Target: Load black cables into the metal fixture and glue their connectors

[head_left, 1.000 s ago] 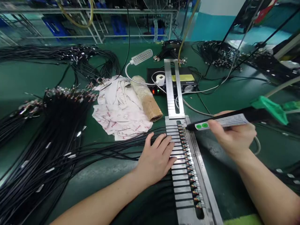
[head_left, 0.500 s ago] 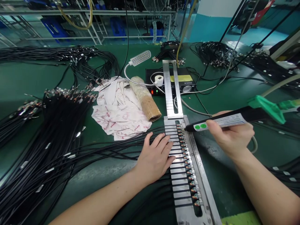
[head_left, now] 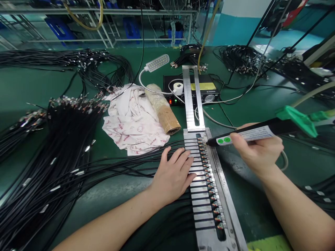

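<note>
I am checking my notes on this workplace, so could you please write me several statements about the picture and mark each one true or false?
1. The right hand holds a black dispensing tool. True.
2. In the picture, a brown tube lies to the right of the printed cloth. True.
3. The left hand grips the printed cloth. False: it lies spread over black cables.
4. Both lights on the black box are green. False: one is red, one green.
5. Several black cables cross the metal fixture. True.
</note>
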Demonstrator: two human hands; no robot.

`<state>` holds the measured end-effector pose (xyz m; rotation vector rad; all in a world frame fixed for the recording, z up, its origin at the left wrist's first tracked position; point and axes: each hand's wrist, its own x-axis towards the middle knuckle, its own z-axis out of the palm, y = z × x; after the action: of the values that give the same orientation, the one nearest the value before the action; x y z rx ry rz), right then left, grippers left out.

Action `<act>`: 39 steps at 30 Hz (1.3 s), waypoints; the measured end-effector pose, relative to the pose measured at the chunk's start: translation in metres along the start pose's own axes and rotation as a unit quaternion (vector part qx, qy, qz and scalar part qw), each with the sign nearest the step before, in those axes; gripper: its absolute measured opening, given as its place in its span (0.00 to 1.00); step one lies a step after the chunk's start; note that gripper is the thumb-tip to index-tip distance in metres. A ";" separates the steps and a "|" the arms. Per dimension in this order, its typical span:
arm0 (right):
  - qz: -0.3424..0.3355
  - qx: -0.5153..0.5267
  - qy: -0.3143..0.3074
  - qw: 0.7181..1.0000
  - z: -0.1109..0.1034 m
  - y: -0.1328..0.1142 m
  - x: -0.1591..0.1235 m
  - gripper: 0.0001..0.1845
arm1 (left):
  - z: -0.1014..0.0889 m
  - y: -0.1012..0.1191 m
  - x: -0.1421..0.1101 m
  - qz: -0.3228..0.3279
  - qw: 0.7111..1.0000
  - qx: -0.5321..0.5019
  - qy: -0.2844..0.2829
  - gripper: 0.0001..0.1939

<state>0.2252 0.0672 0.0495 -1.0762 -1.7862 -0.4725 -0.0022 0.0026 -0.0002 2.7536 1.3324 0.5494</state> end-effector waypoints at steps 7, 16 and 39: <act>0.013 0.009 -0.011 1.000 -0.001 -0.002 0.000 0.13 | 0.001 0.000 0.000 -0.001 1.000 0.000 0.002 0.18; 0.019 0.012 -0.013 1.000 -0.003 -0.002 0.001 0.12 | 0.001 0.000 0.000 0.000 1.000 0.003 0.000 0.19; 0.023 0.017 -0.007 1.000 -0.001 -0.001 0.000 0.09 | 0.000 0.000 0.001 -0.001 1.000 0.005 0.002 0.19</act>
<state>0.2250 0.0660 0.0502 -1.0973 -1.7710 -0.4056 -0.0012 0.0032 -0.0001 2.7595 1.3416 0.5497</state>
